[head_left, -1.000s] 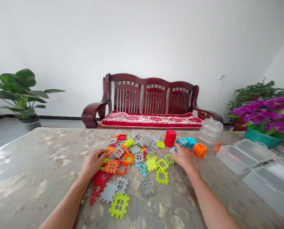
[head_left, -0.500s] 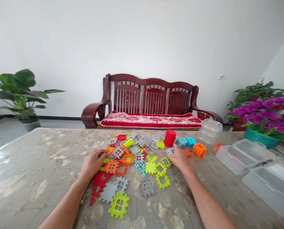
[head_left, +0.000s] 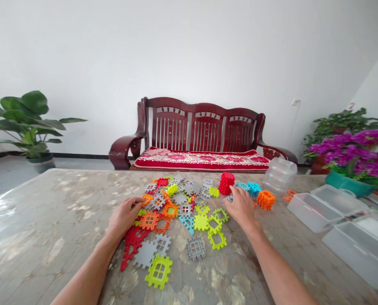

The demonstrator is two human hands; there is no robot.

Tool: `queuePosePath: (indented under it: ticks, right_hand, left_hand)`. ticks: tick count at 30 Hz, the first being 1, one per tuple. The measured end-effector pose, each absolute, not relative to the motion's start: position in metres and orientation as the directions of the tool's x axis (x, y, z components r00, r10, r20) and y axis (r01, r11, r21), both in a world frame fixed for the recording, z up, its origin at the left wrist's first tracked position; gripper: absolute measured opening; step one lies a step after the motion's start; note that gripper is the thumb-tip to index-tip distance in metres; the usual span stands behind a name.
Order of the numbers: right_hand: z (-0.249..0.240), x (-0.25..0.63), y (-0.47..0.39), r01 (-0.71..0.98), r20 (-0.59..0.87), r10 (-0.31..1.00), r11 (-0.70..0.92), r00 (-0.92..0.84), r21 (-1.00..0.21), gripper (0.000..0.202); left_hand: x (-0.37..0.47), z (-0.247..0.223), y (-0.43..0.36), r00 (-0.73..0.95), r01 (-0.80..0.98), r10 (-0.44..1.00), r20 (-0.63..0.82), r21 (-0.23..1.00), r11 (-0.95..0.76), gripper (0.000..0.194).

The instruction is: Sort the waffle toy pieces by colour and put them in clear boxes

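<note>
My left hand [head_left: 124, 217] lies at the left side of a loose pile of flat notched plastic building tiles. Its fingers are bent in, with the fingertips at an orange tile [head_left: 147, 199]. On the pile's right side is my right hand [head_left: 242, 206], thumb and forefinger around a small grey tile [head_left: 229, 198], partly covered by the hand. Just beyond its fingertips stands a red stack of tiles [head_left: 226, 184]. A lime window tile [head_left: 159, 271], a plain grey tile [head_left: 145, 254] and a grey window tile [head_left: 195, 248] lie nearest me.
Right of my right hand stand a blue stack [head_left: 254, 189] and an orange stack [head_left: 265, 200]. Clear plastic boxes [head_left: 314, 212] and a lidded clear container [head_left: 279, 176] are farther right, near purple flowers [head_left: 357, 150]. A wooden bench [head_left: 204, 127] is behind the table.
My right hand has shifted slightly up toward the red stack, covering more of the grey tile and the teal and orange tiles beside it. My left hand has stayed in place.
</note>
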State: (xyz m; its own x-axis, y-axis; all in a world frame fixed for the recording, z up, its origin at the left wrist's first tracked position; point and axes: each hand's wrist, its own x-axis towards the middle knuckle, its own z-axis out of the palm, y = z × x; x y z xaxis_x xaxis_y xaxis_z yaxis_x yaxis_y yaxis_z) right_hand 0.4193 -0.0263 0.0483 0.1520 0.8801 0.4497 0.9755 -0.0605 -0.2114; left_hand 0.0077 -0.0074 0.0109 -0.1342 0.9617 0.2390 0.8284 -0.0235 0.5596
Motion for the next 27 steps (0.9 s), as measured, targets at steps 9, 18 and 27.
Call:
queuePosePath:
  ticks: [9,18,27]
  right_hand:
    - [0.019,0.369,-0.039,0.879,0.515,0.852,0.315,-0.096,-0.358,0.034]
    - [-0.011,0.345,-0.035,0.706,0.588,0.799,0.490,-0.129,-0.511,0.039]
    - [0.028,0.340,-0.068,0.672,0.233,0.750,0.659,-0.619,-0.337,0.116]
  left_hand:
    - [0.008,0.010,-0.007,-0.143,0.827,0.960,0.240,0.562,-0.017,0.033]
    - [0.009,0.008,-0.008,-0.154,0.820,0.956,0.249,0.573,-0.017,0.030]
    - [0.012,0.014,-0.010,-0.144,0.807,0.961,0.235,0.590,-0.024,0.030]
